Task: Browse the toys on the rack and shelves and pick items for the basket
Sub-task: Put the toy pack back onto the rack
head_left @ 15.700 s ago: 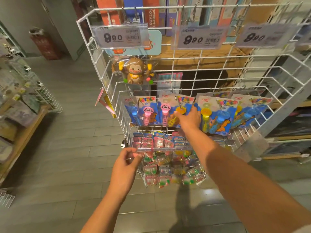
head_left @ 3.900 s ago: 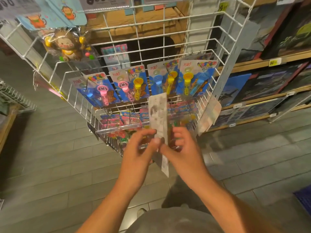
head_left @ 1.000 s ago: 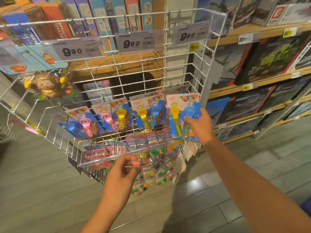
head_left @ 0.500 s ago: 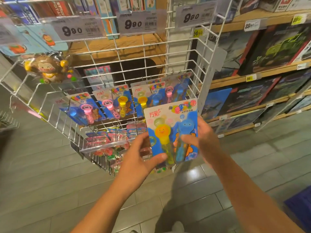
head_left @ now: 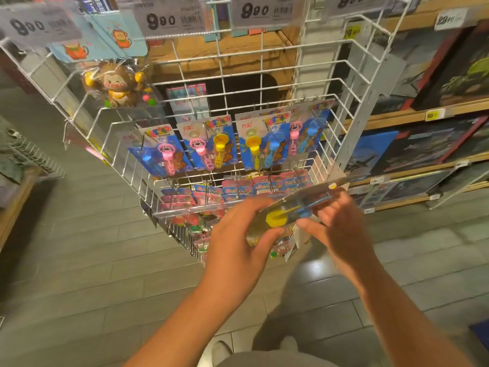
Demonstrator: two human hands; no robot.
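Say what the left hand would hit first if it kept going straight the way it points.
Probably the small pink-carded packs on the wire rack's lowest row, just beyond the left hand. It already grips the bubble wand pack with the right hand. Depth is uncertain.

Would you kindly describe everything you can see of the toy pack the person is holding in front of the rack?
The toy pack is a flat carded blister pack, tilted nearly edge-on to the camera and blurred. Under what looks like clear plastic sit a yellow-capped wand and a blue one; a yellow spot shows near its far end. It is off the wire rack, in front of the lowest row. The left hand grips its near end, thumb underneath; the right hand grips the other side with curled fingers.
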